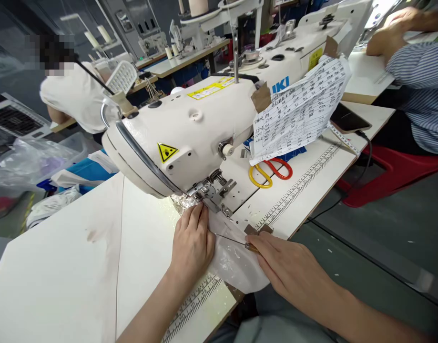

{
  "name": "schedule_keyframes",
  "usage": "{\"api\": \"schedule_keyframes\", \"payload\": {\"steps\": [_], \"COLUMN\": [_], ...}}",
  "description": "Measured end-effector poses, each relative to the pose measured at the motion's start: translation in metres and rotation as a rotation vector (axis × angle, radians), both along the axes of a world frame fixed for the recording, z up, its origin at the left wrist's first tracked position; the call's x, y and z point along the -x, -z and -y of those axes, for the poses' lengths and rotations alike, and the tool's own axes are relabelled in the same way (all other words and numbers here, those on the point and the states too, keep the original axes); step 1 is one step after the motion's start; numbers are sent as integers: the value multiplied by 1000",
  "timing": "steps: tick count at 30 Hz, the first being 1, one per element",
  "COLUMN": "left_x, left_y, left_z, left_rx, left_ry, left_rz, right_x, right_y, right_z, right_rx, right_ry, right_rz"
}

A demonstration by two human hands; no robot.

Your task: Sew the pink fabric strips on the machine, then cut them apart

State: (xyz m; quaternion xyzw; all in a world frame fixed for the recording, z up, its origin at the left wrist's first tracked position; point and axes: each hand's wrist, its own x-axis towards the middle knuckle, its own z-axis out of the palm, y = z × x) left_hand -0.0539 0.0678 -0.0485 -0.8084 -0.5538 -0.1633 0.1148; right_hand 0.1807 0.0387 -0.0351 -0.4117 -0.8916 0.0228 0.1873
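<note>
Translucent white sheet (236, 267), thin and soft, fabric or film I could not tell, lay at the working end of a white sewing machine (183, 128), its far part running up to the metal presser-foot assembly (213, 197) and its near part spreading loose past the edge of the white table (147, 228). From my remote seat I watched the left hand (193, 233) resting on it just beside the foot, fingers bent and bunched close together; I could not tell whether they pinched the material or only pressed it down. Right-hand fingers were closed around the wooden handle of a slender metal awl (246, 245), and that right hand (286, 264) aimed the point leftward over the sheet, near the left thumb. Whether the tip touched was unclear to me. I judged the work to be under way but unfinished: the sheet was already placed at the foot, while most of what I could see of it lay on the near side. No finished seam showed clearly, so I could not say how much was sewn. Scissors with red and yellow handles (270, 180) lay apart, unheld.
</note>
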Motion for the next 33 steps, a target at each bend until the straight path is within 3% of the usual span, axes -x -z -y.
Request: {"api": "schedule_keyframes", "payload": {"steps": [13, 22, 33], "left_x": [-7, -13, -16], "left_y": [-1, -5, -13], "left_z": [7, 13, 15], "left_rx": [-27, -74, -10], "left_ry": [22, 46, 34], "left_rz": [-43, -116, -107], "right_x": [14, 22, 31], "right_y": [-10, -10, -8], "right_z": [-14, -13, -18], "right_rx": [114, 132, 114], "right_ry": [47, 0, 4], "right_rz": [59, 29, 49]}}
